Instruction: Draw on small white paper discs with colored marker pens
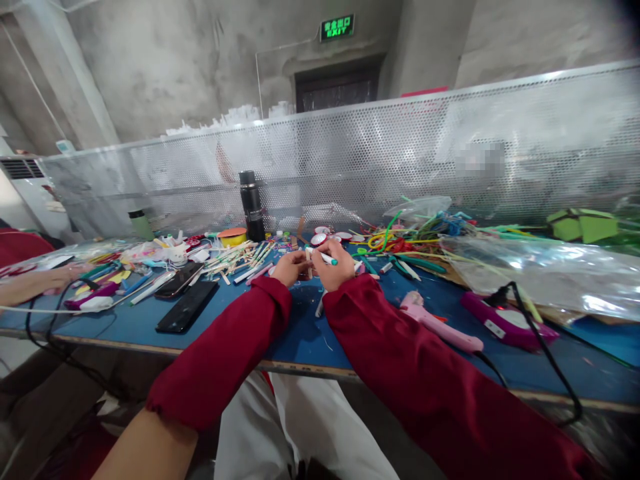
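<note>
Over the middle of the blue table (295,337) both my hands are close together. My right hand (340,268) is closed around a white marker pen (323,256) with a green end. Pinched in the fingers of my left hand (291,268) is a small pale stick-like piece (309,267), too small to make out fully. The pen's tip lies near that piece; whether they touch I cannot tell. Several similar patterned pale sticks (245,259) are scattered left of my hands. Round red-and-white pieces (320,239) sit just behind them.
A black bottle (252,208) stands at the back, beside a yellow ribbon spool (233,237). Two phones, one a black phone (187,307), lie left. On the right are a pink glue gun (440,323), a purple device (505,321) with a cable, and pipe cleaners (415,247). Another person's hand (47,283) rests far left.
</note>
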`<state>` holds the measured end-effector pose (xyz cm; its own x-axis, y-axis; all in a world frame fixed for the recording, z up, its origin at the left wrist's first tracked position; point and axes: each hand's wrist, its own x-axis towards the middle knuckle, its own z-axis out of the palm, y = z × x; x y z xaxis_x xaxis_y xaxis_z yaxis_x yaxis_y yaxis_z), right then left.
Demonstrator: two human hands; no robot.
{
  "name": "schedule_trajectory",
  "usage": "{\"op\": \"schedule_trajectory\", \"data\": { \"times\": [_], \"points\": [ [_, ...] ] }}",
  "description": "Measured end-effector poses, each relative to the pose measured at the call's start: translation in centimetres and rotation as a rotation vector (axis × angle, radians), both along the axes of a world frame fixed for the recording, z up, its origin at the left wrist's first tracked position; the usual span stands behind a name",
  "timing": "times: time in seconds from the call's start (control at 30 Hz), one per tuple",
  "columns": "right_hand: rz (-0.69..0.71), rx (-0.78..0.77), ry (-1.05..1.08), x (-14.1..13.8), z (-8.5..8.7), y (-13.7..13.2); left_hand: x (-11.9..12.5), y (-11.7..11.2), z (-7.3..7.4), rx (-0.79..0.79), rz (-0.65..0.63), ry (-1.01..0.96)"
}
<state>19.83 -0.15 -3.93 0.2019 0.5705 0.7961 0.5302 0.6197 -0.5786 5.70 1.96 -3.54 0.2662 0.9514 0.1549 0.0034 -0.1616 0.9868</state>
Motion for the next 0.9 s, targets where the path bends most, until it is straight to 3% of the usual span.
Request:
{"op": "schedule_trajectory", "data": {
  "times": [0.9],
  "points": [
    [-0.030, 0.021, -0.013, 0.00, 0.00, -0.01, 0.13, -0.27, 0.25, -0.007, 0.029, -0.022]
  ]
}}
